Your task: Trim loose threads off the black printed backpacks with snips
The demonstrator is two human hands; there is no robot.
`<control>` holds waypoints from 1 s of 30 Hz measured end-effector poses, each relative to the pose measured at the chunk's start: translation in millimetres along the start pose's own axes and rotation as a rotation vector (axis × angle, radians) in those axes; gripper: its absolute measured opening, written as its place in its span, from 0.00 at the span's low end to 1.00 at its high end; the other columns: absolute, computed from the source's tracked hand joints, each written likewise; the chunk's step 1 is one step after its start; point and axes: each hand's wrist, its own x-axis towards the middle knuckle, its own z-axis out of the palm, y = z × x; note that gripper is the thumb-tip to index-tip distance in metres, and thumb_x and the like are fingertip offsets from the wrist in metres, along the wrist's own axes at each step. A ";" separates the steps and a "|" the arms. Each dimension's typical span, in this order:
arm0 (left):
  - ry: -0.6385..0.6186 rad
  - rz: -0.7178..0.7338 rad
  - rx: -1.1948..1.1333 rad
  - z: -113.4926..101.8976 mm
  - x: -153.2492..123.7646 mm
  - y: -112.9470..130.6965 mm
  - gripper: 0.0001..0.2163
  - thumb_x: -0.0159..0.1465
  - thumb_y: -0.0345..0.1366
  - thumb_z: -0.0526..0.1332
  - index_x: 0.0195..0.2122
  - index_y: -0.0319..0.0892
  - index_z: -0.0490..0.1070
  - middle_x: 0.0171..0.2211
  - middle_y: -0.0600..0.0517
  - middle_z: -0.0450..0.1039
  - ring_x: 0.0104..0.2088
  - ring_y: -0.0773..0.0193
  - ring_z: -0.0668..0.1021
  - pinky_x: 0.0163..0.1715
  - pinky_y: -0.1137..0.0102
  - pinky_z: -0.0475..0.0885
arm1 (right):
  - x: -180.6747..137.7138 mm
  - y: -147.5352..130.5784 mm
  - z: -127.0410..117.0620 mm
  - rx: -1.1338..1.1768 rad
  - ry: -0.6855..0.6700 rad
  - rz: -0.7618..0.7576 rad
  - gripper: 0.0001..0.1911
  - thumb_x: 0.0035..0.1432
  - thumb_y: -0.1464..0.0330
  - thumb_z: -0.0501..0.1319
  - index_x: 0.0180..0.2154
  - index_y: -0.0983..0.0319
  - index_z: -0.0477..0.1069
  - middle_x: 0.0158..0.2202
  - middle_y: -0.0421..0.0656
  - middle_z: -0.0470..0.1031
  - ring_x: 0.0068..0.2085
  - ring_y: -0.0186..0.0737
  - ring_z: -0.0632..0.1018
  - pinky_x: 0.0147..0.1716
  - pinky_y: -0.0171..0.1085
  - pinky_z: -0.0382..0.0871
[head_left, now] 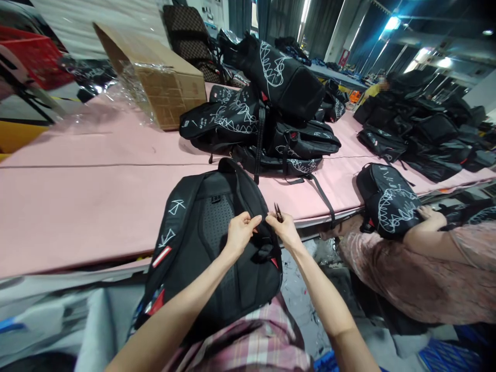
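A black backpack (209,248) rests against the table's front edge and on my lap, its padded back panel and shoulder straps facing me. White line drawings and a red-and-white label mark its left strap. Over the right shoulder strap (248,191), my left hand (241,233) is closed in a pinch; what lies between its fingertips is too small to make out. Just to the right, my right hand (285,230) is closed around small dark thread snips (278,212), points up. Its thumb and forefinger pinch close to the strap's edge, near the left fingertips.
Black backpacks with white drawings (240,119) are piled on the pink table (77,206). Behind stands an open cardboard box (170,93) with clear plastic. At right, a co-worker's hand (432,219) touches another backpack (395,201); a larger pile (430,129) lies beyond.
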 end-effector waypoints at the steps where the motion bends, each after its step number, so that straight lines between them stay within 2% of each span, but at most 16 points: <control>1: 0.019 0.020 0.032 -1.1 0.6 -0.9 0.18 0.47 0.44 0.65 0.16 0.40 0.57 0.12 0.58 0.60 0.15 0.73 0.66 0.15 0.79 0.57 | 0.6 1.1 -0.2 -0.010 -0.003 -0.016 0.14 0.40 0.61 0.66 0.25 0.65 0.69 0.18 0.33 0.60 0.19 0.25 0.57 0.18 0.30 0.48; 6: 0.006 0.047 0.091 -6.8 3.0 0.3 0.17 0.48 0.43 0.63 0.15 0.41 0.56 0.11 0.58 0.61 0.13 0.72 0.65 0.13 0.79 0.57 | 6.1 9.5 2.5 0.090 -0.048 0.094 0.16 0.41 0.60 0.65 0.20 0.62 0.60 0.14 0.29 0.49 0.16 0.24 0.49 0.14 0.31 0.41; 11: -0.028 0.025 0.064 -6.7 2.9 5.1 0.15 0.48 0.42 0.63 0.15 0.40 0.58 0.12 0.57 0.62 0.12 0.74 0.64 0.12 0.79 0.56 | 8.2 12.7 3.0 0.130 -0.070 0.117 0.19 0.39 0.58 0.66 0.19 0.61 0.58 0.13 0.28 0.47 0.15 0.24 0.48 0.13 0.31 0.39; 22: -0.059 0.004 0.002 -10.9 3.1 3.4 0.14 0.48 0.41 0.63 0.16 0.39 0.61 0.13 0.56 0.64 0.13 0.73 0.65 0.14 0.79 0.59 | 3.9 10.5 3.5 0.070 -0.041 0.096 0.17 0.42 0.57 0.64 0.22 0.63 0.64 0.15 0.31 0.53 0.16 0.25 0.52 0.15 0.30 0.44; 27: -0.047 0.016 0.022 -12.6 3.8 -0.4 0.15 0.48 0.42 0.64 0.16 0.40 0.60 0.12 0.56 0.62 0.13 0.72 0.65 0.14 0.78 0.58 | -3.0 1.9 4.1 -0.248 -0.005 -0.090 0.13 0.44 0.60 0.64 0.23 0.63 0.67 0.20 0.35 0.63 0.24 0.30 0.63 0.24 0.31 0.55; 30: -0.045 0.015 0.045 -13.5 4.5 -5.3 0.15 0.48 0.43 0.64 0.16 0.40 0.59 0.12 0.57 0.62 0.13 0.72 0.66 0.14 0.78 0.58 | -1.7 2.4 3.0 -0.267 -0.026 -0.042 0.12 0.45 0.61 0.62 0.25 0.64 0.68 0.21 0.36 0.64 0.24 0.31 0.64 0.24 0.31 0.56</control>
